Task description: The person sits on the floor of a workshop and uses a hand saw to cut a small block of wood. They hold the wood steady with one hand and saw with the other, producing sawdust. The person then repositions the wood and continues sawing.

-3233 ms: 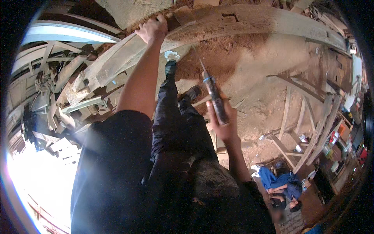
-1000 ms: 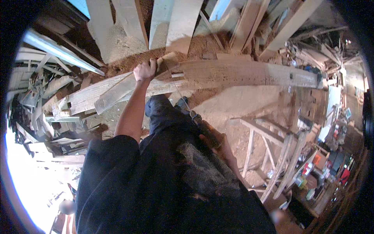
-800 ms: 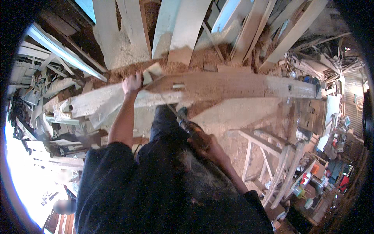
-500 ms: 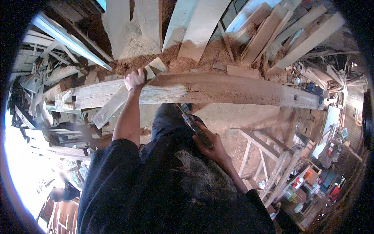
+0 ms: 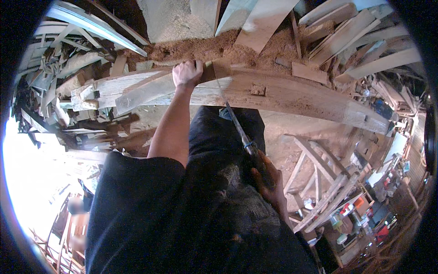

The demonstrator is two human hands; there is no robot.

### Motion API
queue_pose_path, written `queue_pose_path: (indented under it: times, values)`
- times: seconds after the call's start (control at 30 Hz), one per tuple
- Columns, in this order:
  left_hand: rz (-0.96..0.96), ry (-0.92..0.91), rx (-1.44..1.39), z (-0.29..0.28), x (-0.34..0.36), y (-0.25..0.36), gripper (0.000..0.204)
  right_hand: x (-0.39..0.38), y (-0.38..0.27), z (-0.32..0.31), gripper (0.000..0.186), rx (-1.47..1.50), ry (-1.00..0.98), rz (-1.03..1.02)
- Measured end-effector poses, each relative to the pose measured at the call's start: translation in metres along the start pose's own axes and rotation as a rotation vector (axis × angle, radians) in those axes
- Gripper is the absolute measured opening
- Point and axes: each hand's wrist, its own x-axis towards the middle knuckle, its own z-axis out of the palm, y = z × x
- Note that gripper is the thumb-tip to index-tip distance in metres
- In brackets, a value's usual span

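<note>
Illumination is uneven: overexposed daylight at lower left burns out all detail, while the dark shirt point(image 5: 137, 205) sinks into near-black with visible grain. Fisheye distortion bows the long timber beam point(image 5: 301, 91), black vignetting closes the corners, and the clutter at right reads dim and soft.

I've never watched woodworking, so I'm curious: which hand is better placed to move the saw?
Likely the right hand: it grips the saw, blade pointing toward the plank; the left hand holds that plank.
</note>
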Motion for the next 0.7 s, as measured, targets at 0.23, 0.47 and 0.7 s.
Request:
queue_pose_path:
  times: [0.23, 0.47, 0.7]
  values:
    - [-0.103, 0.042, -0.068, -0.012, 0.001, 0.008, 0.057, 0.015, 0.018, 0.03, 0.048, 0.06, 0.108, -0.074]
    - [-0.082, 0.048, -0.037, -0.009, -0.001, 0.011, 0.059, -0.029, 0.045, 0.041, 0.048, -0.001, 0.118, 0.01]
    - [-0.078, 0.19, -0.176, -0.014, -0.004, -0.01, 0.064, 0.008, 0.055, 0.058, 0.046, 0.135, 0.176, -0.104]
